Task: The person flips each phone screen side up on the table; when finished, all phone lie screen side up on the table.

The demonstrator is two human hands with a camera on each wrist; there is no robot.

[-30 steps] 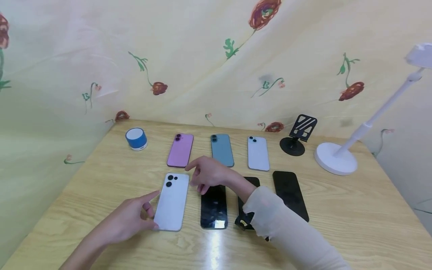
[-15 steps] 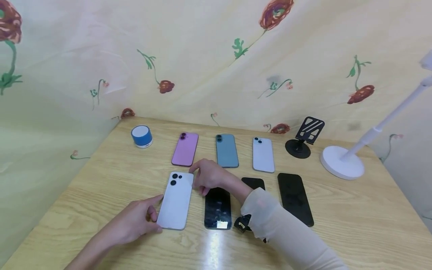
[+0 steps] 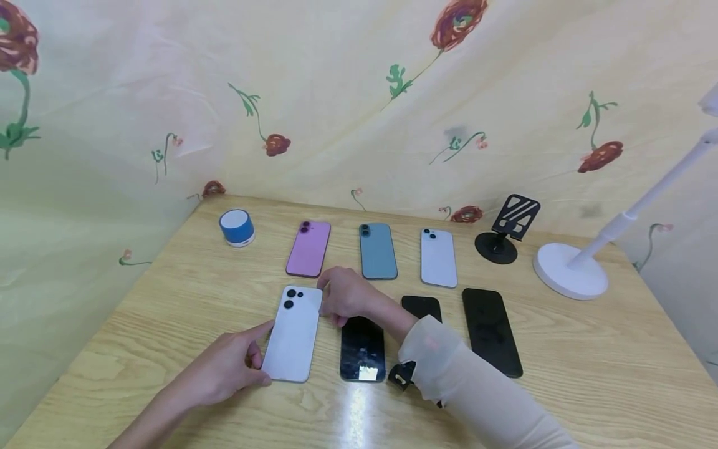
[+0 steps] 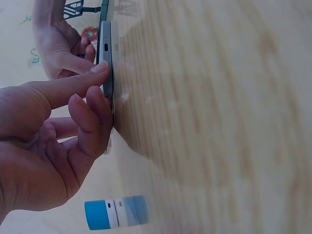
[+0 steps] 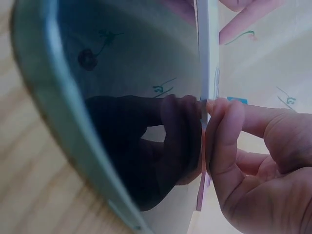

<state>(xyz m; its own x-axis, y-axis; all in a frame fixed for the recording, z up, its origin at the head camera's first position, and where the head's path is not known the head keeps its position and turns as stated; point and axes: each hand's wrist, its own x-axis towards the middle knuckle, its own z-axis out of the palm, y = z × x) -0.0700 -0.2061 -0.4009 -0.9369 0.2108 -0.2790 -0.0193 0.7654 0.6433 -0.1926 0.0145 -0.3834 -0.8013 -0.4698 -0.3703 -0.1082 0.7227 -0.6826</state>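
A white phone [image 3: 292, 337] lies back up on the table, its three dark camera lenses at the top. My left hand [image 3: 227, 365] holds its lower left corner, thumb on the bottom edge and index finger along the left side. In the left wrist view that thumb [image 4: 101, 68] presses beside the charging port. My right hand [image 3: 346, 294] holds the upper right corner with curled fingers, reaching over a black phone [image 3: 363, 352] that lies screen up. The right wrist view has the right fingertips [image 5: 234, 109] against the white phone's side edge. Some right fingertips are hidden in the head view.
Pink [image 3: 308, 249], teal [image 3: 378, 251] and pale blue [image 3: 439, 259] phones form the back row. Two dark phones, one partly under the right forearm, lie rightward. A blue speaker-like cylinder [image 3: 237, 229], black phone stand [image 3: 507, 227] and white lamp [image 3: 570, 271] stand behind.
The head view has shifted, so everything appears slightly further right. My right fingers have drawn in closer against the white phone's upper right corner. The left hand keeps its place on the phone.
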